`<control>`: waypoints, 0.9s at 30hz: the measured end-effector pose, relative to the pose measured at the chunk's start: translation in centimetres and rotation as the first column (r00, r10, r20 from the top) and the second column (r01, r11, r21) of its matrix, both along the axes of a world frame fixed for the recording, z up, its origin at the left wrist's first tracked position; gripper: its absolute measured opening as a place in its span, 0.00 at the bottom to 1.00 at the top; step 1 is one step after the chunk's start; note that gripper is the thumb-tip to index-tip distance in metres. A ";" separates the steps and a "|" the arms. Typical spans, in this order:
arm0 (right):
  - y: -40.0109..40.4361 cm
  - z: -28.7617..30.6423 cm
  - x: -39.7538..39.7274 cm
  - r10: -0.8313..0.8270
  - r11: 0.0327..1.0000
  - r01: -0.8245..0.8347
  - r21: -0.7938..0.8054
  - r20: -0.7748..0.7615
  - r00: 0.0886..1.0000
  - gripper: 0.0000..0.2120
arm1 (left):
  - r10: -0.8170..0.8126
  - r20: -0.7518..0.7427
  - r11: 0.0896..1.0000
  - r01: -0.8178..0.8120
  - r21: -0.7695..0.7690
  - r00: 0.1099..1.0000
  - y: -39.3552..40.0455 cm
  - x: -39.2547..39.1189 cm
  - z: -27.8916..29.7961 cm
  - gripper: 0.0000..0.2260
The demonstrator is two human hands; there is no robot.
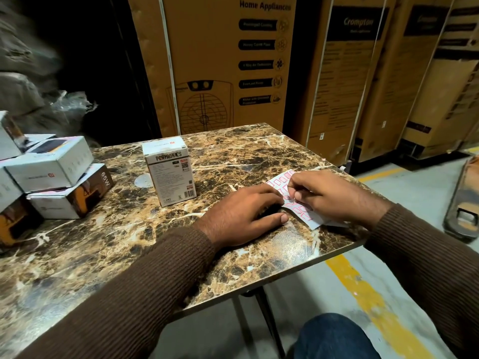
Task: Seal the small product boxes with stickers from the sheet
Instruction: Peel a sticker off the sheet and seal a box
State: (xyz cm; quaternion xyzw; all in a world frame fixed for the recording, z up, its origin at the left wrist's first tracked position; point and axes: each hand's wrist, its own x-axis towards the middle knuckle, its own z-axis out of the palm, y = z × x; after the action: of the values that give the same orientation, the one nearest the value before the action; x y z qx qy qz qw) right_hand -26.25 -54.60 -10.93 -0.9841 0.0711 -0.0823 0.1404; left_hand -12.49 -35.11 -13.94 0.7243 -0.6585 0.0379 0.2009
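A white sticker sheet (300,208) with red-outlined stickers lies at the right edge of the marble-patterned table (129,242). My left hand (243,216) rests flat on the sheet's left side, fingers straight, holding it down. My right hand (326,195) is on the sheet's upper part, thumb and forefinger pinching at a sticker; the sticker itself is hidden by the fingers. One small white product box (169,172) stands upright near the table's middle, left of both hands and apart from them.
A pile of several small white and orange product boxes (51,185) sits at the table's left edge. Tall cardboard appliance cartons (220,68) stand behind the table. A yellow floor line (368,294) and a pallet jack (464,203) are on the right.
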 end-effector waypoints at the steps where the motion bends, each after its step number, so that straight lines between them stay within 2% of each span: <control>1: 0.1 0.2 0.0 -0.008 1.000 0.008 0.006 -0.007 1.000 0.07 | 0.002 0.001 1.000 -0.002 0.000 1.000 0.0 0.0 0.0 0.25; 9: -0.1 0.7 -0.6 -0.030 0.995 0.027 0.096 0.022 0.999 0.09 | -0.006 0.008 1.000 0.006 -0.006 1.000 0.1 -0.1 0.1 0.24; 12: -0.2 0.5 -0.7 -0.014 0.996 0.011 0.084 0.036 0.999 0.08 | -0.007 0.013 1.000 0.007 -0.005 1.000 0.0 -0.2 0.2 0.24; 20: -0.7 -0.5 -0.7 -0.063 0.985 0.034 0.168 0.169 0.984 0.08 | 0.001 -0.015 1.000 -0.001 -0.020 1.000 0.3 -0.4 0.4 0.22; 23: -0.6 -0.4 -0.6 -0.075 0.988 0.049 0.145 0.184 0.980 0.08 | 0.019 -0.024 0.998 -0.020 -0.062 1.000 0.4 -0.5 0.5 0.21; 27: -0.1 0.0 -0.5 -0.149 0.971 0.103 0.216 0.209 0.967 0.08 | 0.070 -0.037 0.984 -0.075 -0.164 0.997 0.4 -0.2 0.5 0.17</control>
State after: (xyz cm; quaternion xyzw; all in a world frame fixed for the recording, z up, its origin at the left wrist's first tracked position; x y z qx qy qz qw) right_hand -26.70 -54.74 -10.93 -0.9425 0.1256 -0.1935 0.2418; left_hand -12.65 -34.75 -13.45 0.7291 -0.6232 0.0885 0.2688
